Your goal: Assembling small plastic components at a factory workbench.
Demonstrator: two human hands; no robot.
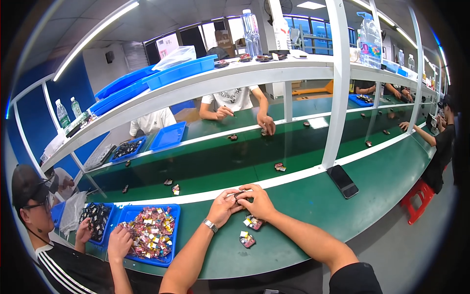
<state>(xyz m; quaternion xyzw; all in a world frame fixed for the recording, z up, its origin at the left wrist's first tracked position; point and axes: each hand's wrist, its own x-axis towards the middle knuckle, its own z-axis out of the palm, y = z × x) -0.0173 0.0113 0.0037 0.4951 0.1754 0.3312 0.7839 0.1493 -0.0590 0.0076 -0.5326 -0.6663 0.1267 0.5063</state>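
Both my hands meet over the green bench. My left hand (223, 208), below a wrist strap, closes around a small black part (238, 195). From the other side, the fingers of my right hand (257, 202) press on the same part. Most of it is hidden by my fingers, so its exact kind does not show. Just under my right hand lies a small electronic assembly (253, 222) with pink, white and yellow bits. Nearer to me rests a second, similar assembly (247, 239).
On the left, a blue tray (177, 225) holds many small pink and yellow parts; a co-worker's hand (120, 241) reaches over it. A black phone (342, 182) lies to the right, by a white shelf post (336, 98). A green conveyor belt (210, 166) carries scattered small assemblies past people opposite.
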